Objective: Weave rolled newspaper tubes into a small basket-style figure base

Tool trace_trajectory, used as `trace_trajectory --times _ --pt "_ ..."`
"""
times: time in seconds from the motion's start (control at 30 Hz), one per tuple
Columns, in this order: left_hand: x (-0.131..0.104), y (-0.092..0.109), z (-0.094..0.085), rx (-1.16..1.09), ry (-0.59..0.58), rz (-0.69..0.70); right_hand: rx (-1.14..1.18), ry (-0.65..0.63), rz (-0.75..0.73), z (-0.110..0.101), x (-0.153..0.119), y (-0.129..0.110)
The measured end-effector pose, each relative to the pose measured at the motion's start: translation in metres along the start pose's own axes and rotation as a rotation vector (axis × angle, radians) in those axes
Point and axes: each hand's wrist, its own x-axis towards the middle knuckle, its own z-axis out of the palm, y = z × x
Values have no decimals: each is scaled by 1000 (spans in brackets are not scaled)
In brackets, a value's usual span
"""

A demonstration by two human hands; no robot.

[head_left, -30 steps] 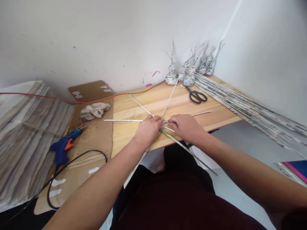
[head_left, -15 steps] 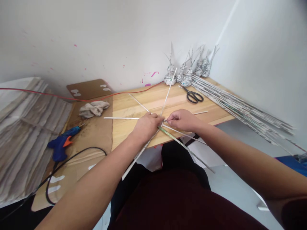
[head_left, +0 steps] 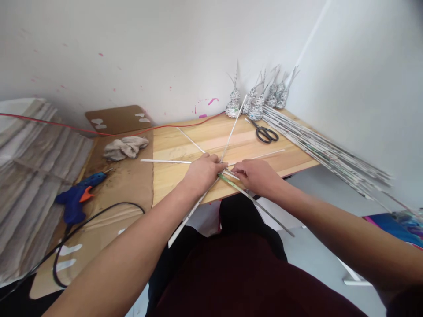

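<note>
Two paper sticks, one pale and one marked with green, jut over the front edge of a wooden worktop, part of a star of sticks crossing beneath a person's hands. The left hand bends its fingers over the crossing, holding it down; the right hand, just beside, has its fingers pinched narrow on what appears to be a thin paper strip. Good work here likely calls for firm, flat pressure at the centre, spokes evenly fanned, and a snug but gentle pull on the strip, since rolled paper may crease. Farther left lie a blue glue gun and a crumpled cloth. Beyond the hands rest black scissors, a bundle of paper rods and, by the wall, woven paper figures.
</note>
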Motion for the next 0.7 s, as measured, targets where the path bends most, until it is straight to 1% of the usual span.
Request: trace_trajectory --times 0.17,0.27,0.4,0.57,0.7 --pt "0 -1 -2 -2 -14 13 -52 20 -38 -2 -11 -6" --pt "1 0 -5 -4 -33 26 -147 -9 -35 -4 -15 -12" --pt "1 2 -8 -9 -42 27 -255 -52 3 -5 -11 -18" --pt "1 3 -9 -31 -37 4 -194 -113 83 -12 -2 -23" --pt "0 0 -7 -68 -25 11 -116 -145 91 -18 2 -23"
